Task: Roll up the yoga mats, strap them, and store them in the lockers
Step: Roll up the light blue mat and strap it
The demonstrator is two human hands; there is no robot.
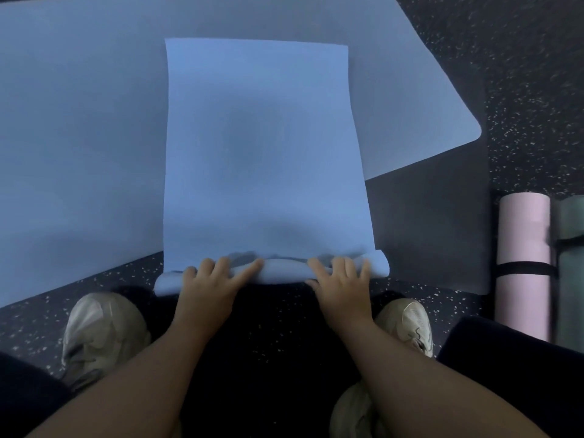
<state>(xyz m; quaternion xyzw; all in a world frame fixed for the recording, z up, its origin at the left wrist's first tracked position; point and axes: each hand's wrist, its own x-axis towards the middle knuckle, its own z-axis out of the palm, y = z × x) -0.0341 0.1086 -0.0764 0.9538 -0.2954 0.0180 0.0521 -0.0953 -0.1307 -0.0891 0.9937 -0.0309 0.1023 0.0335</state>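
Observation:
A light blue yoga mat [262,147] lies flat on the floor, stretching away from me. Its near end is turned into a small, loose roll [278,271] just in front of my feet. My left hand [208,286] rests on the left part of that roll, fingers spread over its top. My right hand [339,284] rests on the right part in the same way. Both palms sit on the near side of the roll, with the fingers reaching over it.
A larger grey-blue mat [79,147] lies spread under and behind the blue one, partly over a dark mat [436,222]. At the right lie a rolled pink mat [523,263] with a black strap and a rolled green mat [570,270]. My shoes [101,330] stand on speckled black floor.

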